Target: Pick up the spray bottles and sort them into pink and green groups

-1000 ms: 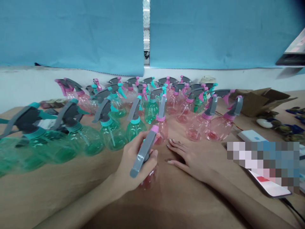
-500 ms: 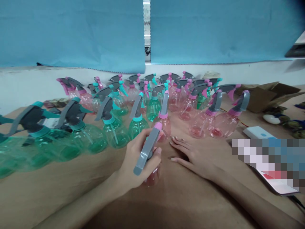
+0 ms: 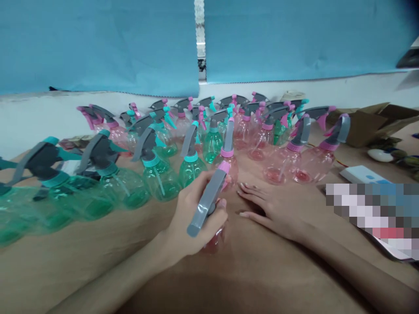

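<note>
My left hand [image 3: 196,213] is wrapped round the neck of a pink spray bottle [image 3: 214,244], which has a grey trigger head with a pink nozzle pointing away from me. Most of that bottle is hidden under the hand. My right hand [image 3: 262,205] lies palm down on the table [image 3: 258,274], fingers out, holding nothing. Just beyond the left hand stands another pink spray bottle [image 3: 225,163]. A green spray bottle [image 3: 192,170] with a turquoise collar is to its left. Two pink bottles, one of them a leaning pink spray bottle [image 3: 316,163], stand beyond the right hand.
A row of green spray bottles [image 3: 129,192] runs along the left, with several more pink and green ones behind. At the right are a white box [image 3: 362,174], a blurred-out flat item [image 3: 376,213] and an opened cardboard box [image 3: 368,126]. Blue cloth [image 3: 98,48] hangs at the back.
The view has shifted slightly, so the hands and nearby bottles appear a little further right. My left hand keeps its grip on the pink spray bottle; the right hand stays flat on the table.
</note>
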The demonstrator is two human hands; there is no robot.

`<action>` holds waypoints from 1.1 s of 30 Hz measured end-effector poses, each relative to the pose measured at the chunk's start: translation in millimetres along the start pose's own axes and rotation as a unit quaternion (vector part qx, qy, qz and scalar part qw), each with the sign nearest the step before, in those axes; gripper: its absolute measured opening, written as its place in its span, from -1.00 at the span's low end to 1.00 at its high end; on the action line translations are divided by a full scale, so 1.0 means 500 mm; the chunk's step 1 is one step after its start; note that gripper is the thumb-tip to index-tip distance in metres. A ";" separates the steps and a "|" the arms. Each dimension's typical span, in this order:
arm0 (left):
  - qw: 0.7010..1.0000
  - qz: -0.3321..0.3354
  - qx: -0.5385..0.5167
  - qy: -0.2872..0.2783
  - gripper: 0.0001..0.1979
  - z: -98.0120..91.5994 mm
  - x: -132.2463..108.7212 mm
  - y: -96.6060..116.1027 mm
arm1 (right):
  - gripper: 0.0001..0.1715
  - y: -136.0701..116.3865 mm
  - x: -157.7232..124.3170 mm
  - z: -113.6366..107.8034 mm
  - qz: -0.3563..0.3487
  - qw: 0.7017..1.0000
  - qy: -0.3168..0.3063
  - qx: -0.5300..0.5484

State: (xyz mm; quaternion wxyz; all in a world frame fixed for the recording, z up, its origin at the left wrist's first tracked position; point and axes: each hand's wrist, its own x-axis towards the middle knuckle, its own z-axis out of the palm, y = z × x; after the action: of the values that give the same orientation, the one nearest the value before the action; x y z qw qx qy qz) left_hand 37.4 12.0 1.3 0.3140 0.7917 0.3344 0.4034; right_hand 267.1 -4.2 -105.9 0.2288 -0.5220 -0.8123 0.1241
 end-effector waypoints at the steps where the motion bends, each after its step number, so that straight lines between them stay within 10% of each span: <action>1: 1.000 0.007 -0.008 -0.008 -0.82 -0.003 0.002 0.001 | -0.36 -0.001 0.000 0.000 0.002 1.000 0.000 0.000; 33: 0.997 0.035 0.048 0.041 -0.84 0.002 -0.008 -0.013 | -0.30 -0.010 0.005 -0.003 0.028 0.999 -0.025 0.006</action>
State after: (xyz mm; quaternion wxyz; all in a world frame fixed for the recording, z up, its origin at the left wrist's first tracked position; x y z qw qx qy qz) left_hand 34.6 12.6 -5.8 0.2471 0.7999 0.3381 0.4299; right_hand 263.3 -4.2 -101.7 0.2080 -0.5401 -0.8019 0.1483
